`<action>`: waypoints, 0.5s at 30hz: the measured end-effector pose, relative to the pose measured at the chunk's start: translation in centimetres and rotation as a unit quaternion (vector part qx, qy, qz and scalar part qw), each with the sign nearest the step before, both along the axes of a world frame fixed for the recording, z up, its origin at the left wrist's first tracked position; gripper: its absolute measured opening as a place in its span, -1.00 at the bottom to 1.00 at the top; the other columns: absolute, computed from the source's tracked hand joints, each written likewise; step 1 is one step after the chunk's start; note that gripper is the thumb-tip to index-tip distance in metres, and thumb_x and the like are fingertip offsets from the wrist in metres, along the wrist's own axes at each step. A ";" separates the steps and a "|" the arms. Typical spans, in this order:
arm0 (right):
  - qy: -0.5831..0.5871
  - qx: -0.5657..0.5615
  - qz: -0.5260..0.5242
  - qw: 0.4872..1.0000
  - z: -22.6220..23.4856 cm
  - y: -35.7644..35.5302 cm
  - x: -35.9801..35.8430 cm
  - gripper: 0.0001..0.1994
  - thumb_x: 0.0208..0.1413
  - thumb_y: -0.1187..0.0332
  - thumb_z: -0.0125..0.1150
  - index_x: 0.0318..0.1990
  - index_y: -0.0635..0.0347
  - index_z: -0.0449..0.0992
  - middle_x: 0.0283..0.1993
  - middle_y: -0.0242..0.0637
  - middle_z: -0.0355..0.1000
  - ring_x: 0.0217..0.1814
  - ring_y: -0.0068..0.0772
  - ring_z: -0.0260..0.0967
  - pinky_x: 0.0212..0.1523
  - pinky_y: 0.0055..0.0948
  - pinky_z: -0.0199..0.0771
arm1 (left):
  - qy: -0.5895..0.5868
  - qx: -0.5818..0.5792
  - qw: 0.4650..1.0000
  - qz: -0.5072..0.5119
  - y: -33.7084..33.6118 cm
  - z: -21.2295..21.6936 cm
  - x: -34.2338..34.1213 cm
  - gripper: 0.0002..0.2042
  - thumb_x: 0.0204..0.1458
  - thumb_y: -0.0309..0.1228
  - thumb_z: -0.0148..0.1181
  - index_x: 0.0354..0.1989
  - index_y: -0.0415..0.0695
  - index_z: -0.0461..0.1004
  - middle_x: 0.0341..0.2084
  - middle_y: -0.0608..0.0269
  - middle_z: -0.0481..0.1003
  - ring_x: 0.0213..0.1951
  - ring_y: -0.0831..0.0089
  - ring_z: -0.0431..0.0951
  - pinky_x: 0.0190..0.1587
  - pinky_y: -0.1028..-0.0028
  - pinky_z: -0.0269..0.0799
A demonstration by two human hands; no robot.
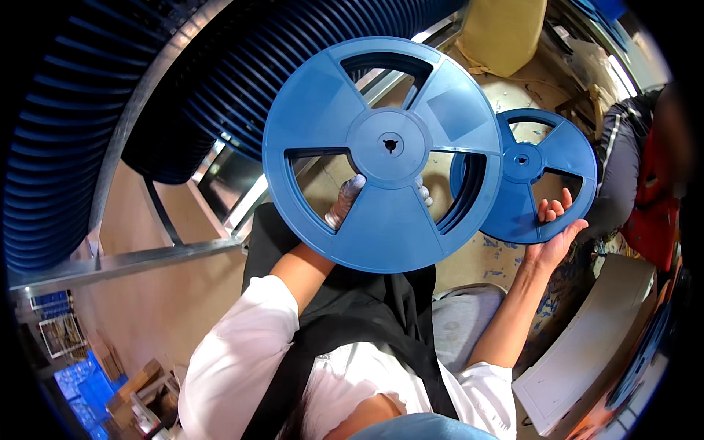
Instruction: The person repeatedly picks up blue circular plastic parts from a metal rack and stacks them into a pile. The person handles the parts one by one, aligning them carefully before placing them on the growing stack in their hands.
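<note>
A stack of several large blue plastic reels (389, 227) is held up in front of me, face on, with three cut-out windows and a small hub hole. My left hand (345, 203), its fingers wrapped in a whitish covering, is closed on this stack; the thumb shows through the lower left window and other fingertips show past the hub. To the right, my right hand (548, 251) grips another blue reel (513, 213) by its lower rim, fingers coming through a window. The large stack partly hides this reel's left side.
Long rows of blue reels (242, 81) rest on a metal rack (139, 257) at the left. A pale yellow bag-like thing (506, 33) is at the far right. Nearer, a long white box (590, 341) lies beside another person's dark-clothed leg (622, 150). Blue crates (84, 389) stand lower left.
</note>
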State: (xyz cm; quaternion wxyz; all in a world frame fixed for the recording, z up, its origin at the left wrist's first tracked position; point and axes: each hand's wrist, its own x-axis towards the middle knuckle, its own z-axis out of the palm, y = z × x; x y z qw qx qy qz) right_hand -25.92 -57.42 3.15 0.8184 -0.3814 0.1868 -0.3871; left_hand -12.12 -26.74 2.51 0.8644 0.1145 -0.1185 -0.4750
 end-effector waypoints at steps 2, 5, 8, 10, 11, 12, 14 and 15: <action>0.037 -0.036 0.005 0.999 -0.7 -0.2 1.0 -0.26 0.18 -0.24 -0.23 0.15 0.35 0.27 -0.39 -0.26 0.52 -0.42 -0.46 0.49 -0.04 -0.34 0.54 | 0.005 0.010 1.000 0.021 0.5 0.4 -0.1 -0.30 -0.11 -0.04 0.35 0.18 -0.11 0.27 -0.13 0.07 0.45 0.01 0.05 0.47 0.11 0.03 0.43; 0.105 -0.101 -0.011 0.989 -0.1 1.4 3.9 -0.27 0.19 -0.21 -0.12 0.13 0.40 0.26 -0.38 -0.17 0.52 -0.42 -0.35 0.49 -0.05 -0.32 0.52 | 0.014 0.034 0.998 0.055 1.4 1.3 -0.4 -0.31 -0.10 -0.04 0.34 0.18 -0.11 0.27 -0.13 0.07 0.45 0.01 0.05 0.47 0.11 0.03 0.44; 0.080 -0.176 0.001 0.981 0.7 3.9 6.8 -0.51 0.28 0.05 0.00 0.03 0.41 0.28 -0.34 -0.08 0.51 -0.38 -0.33 0.51 -0.14 -0.37 0.50 | 0.016 0.069 0.993 0.099 3.0 2.8 -1.0 -0.32 -0.09 -0.05 0.33 0.19 -0.11 0.27 -0.13 0.07 0.45 0.01 0.06 0.47 0.11 0.03 0.44; 0.077 -0.225 0.035 0.971 1.8 6.3 7.7 -0.74 0.24 0.38 0.05 -0.02 0.35 0.25 -0.30 -0.09 0.51 -0.32 -0.30 0.51 -0.12 -0.38 0.47 | 0.021 0.087 0.989 0.122 3.9 3.4 -1.3 -0.32 -0.08 -0.06 0.33 0.19 -0.11 0.27 -0.12 0.07 0.45 0.01 0.06 0.47 0.11 0.03 0.44; 0.075 -0.248 0.057 0.964 2.5 7.8 8.2 -0.77 0.20 0.49 0.06 -0.04 0.32 0.23 -0.29 -0.09 0.50 -0.29 -0.29 0.51 -0.10 -0.38 0.46 | 0.023 0.095 0.986 0.135 4.3 3.7 -1.5 -0.32 -0.08 -0.06 0.33 0.19 -0.12 0.27 -0.12 0.07 0.45 0.01 0.06 0.47 0.11 0.03 0.44; 0.055 -0.244 0.103 0.963 3.6 9.7 8.3 -0.72 0.12 0.60 0.10 -0.07 0.28 0.19 -0.25 -0.08 0.49 -0.22 -0.26 0.50 -0.07 -0.38 0.45 | 0.026 0.107 0.982 0.151 4.7 4.1 -1.9 -0.33 -0.08 -0.06 0.32 0.19 -0.12 0.27 -0.12 0.07 0.45 0.01 0.06 0.47 0.11 0.04 0.44; 0.057 -0.312 0.157 0.935 3.6 12.8 7.7 -0.55 0.00 0.61 0.25 -0.02 0.21 0.14 -0.21 -0.06 0.49 -0.15 -0.25 0.50 -0.03 -0.37 0.46 | 0.032 0.113 0.978 0.170 5.3 4.3 -2.0 -0.33 -0.07 -0.07 0.32 0.19 -0.12 0.27 -0.12 0.06 0.45 0.01 0.06 0.47 0.10 0.04 0.44; -0.010 -0.333 0.192 0.923 3.3 14.1 7.5 -0.46 -0.06 0.61 0.33 0.00 0.19 0.12 -0.19 -0.02 0.49 -0.11 -0.23 0.50 -0.02 -0.34 0.47 | 0.030 0.120 0.976 0.181 5.4 4.6 -2.3 -0.33 -0.07 -0.07 0.32 0.19 -0.12 0.27 -0.12 0.06 0.45 0.01 0.07 0.47 0.10 0.04 0.44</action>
